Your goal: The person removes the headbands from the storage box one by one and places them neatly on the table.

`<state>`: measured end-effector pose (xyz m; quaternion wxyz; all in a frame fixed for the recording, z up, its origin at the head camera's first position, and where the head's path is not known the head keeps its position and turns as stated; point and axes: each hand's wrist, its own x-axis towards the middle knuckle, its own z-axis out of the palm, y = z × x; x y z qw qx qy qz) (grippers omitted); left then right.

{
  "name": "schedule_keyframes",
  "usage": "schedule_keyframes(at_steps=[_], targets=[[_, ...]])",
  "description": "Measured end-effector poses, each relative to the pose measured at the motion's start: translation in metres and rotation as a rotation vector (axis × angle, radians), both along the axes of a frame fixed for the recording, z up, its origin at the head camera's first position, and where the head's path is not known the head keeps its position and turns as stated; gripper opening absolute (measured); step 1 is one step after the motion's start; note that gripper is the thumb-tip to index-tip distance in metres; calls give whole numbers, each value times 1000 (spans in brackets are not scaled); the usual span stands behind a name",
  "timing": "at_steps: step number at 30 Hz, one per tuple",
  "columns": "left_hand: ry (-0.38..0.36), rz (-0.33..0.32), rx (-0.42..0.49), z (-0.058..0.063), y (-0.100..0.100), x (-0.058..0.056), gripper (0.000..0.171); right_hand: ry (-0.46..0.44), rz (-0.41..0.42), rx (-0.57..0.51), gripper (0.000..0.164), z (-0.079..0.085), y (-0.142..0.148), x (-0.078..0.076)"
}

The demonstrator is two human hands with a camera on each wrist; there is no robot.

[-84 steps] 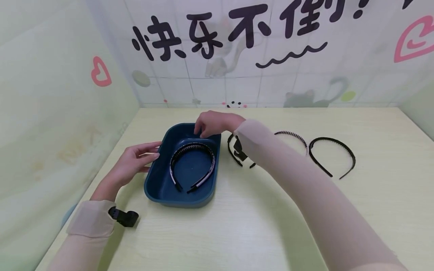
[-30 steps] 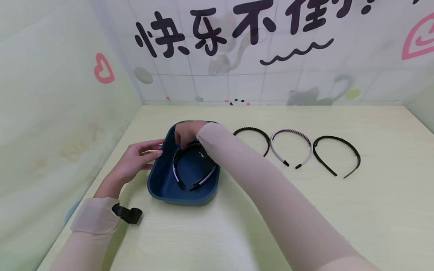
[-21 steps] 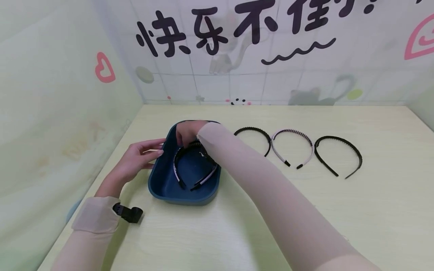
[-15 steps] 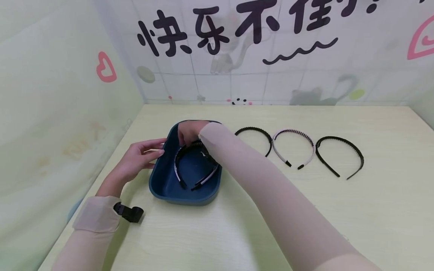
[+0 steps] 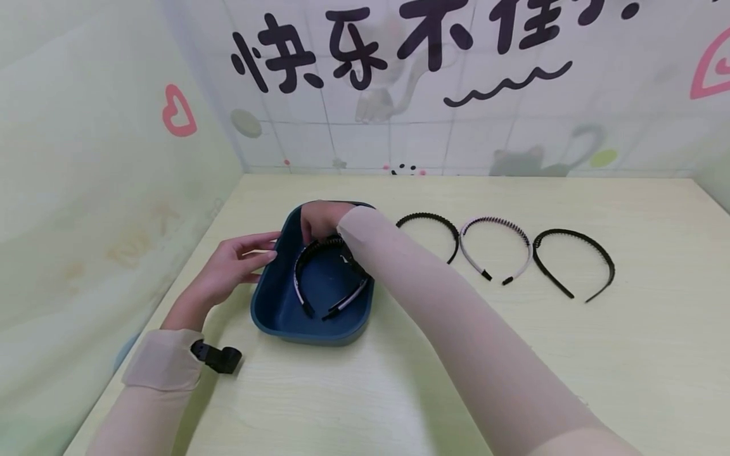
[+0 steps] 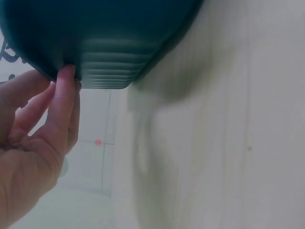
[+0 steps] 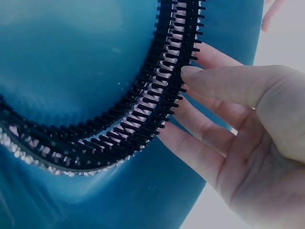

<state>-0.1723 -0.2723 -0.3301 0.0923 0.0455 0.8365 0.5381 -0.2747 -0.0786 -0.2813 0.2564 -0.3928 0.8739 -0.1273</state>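
In the head view a dark blue plastic basin (image 5: pixel 310 337) stands on the table. Inside lie nested hair headbands (image 5: pixel 300 288), black-toothed with pale pink and glittery bands. My left hand (image 5: pixel 230 269) is at the basin's left side. Its fingertips touch the outer wall near the rim, as the left wrist view shows with the left hand (image 6: pixel 43 129) there. My right hand (image 5: pixel 322 218) reaches inside from the back right. In the right wrist view, the right hand (image 7: pixel 243 124) pinches the headbands (image 7: pixel 157 90), thumb on the teeth and fingers behind. The forearm hides part of them.
Right of the basin lie a black headband (image 5: pixel 429 215), partly behind the forearm, a pale lilac one (image 5: pixel 469 258) and another black one (image 5: pixel 553 272). A printed curtain (image 5: pixel 422 133) hangs behind the wooden tabletop (image 5: pixel 342 405), another along its left.
My right hand has moved from the basin's back edge left and down to the headbands inside. Over the last second it has stayed almost still. The left hand keeps its place at the wall.
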Motion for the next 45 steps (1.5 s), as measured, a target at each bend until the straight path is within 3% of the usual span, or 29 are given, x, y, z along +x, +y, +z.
schedule_keyframes(at_steps=[16,27,45], targets=[[-1,8,-8,0,2,2,54,45,1,-14,36,1,4,1],[3,4,-7,1,3,1,54,17,-13,-31,34,9,9,4],[0,3,-11,3,3,2,56,75,59,-32,42,23,9,2]])
